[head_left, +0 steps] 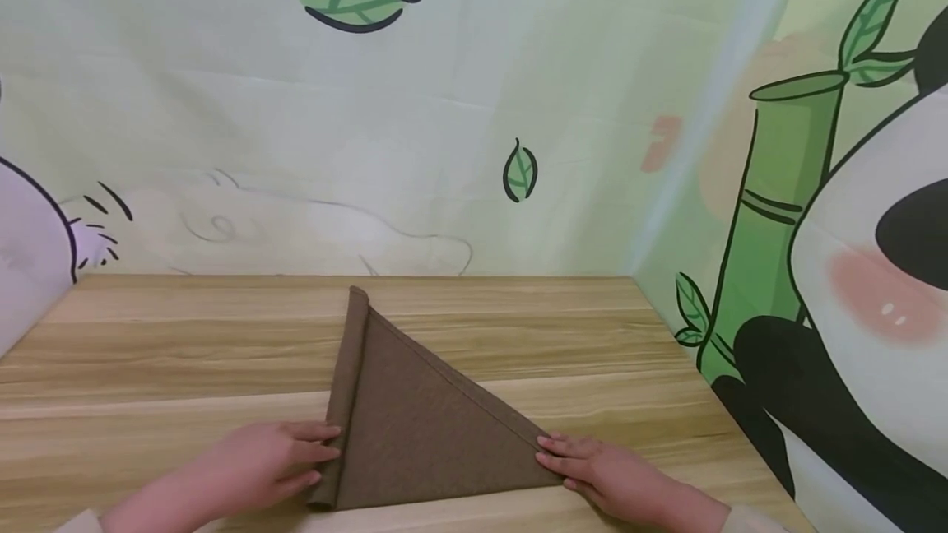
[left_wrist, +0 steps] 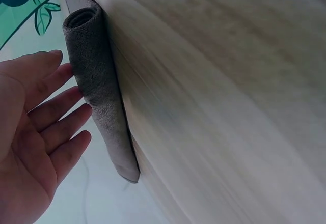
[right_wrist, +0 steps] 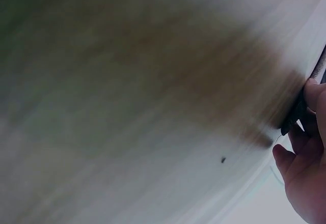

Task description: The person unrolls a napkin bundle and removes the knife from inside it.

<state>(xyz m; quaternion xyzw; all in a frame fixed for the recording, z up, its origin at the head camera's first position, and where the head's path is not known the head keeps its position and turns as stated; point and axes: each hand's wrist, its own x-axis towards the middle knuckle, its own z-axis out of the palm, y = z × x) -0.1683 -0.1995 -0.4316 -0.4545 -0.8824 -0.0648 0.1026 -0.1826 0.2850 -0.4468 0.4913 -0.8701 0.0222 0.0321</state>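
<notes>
A brown cloth (head_left: 437,418), folded into a triangle, lies on the wooden table. Its left side is wound into a narrow roll (head_left: 346,401), whose open spiral end faces me in the left wrist view. My left hand (head_left: 259,463) is at the lower part of this roll, fingers fairly straight and their tips touching its outer side. On the cloth's right corner rests my right hand (head_left: 618,471), fingers extended over the edge. The right wrist view catches only part of that hand (right_wrist: 305,168) at its border, with a dark bit of cloth beside it.
The wooden table (head_left: 185,344) meets a printed backdrop (head_left: 444,105) with leaves at its far edge. A panel with a panda and bamboo (head_left: 773,212) stands along the right side. In the right wrist view, a small dark speck (right_wrist: 223,160) shows on the tabletop.
</notes>
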